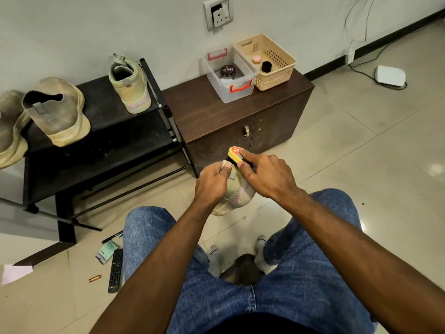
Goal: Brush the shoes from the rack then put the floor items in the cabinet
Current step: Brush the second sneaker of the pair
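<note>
Shoe point(237, 192) in question is held up in front of the person's knees, just before the cabinet point(240, 109), with its heel toward the camera and toe pointing away and down, long axis running near to far. Their left hand point(213, 183) grips it at the collar, fingers curled round the rim; the right hand point(267, 175) pinches the yellow brush point(234, 154) against the upper. I'd keep that left grip firm and stroke along the length, turning the shoe to reach each side. Its mate point(130, 84) waits on the rack point(108, 131)
</note>
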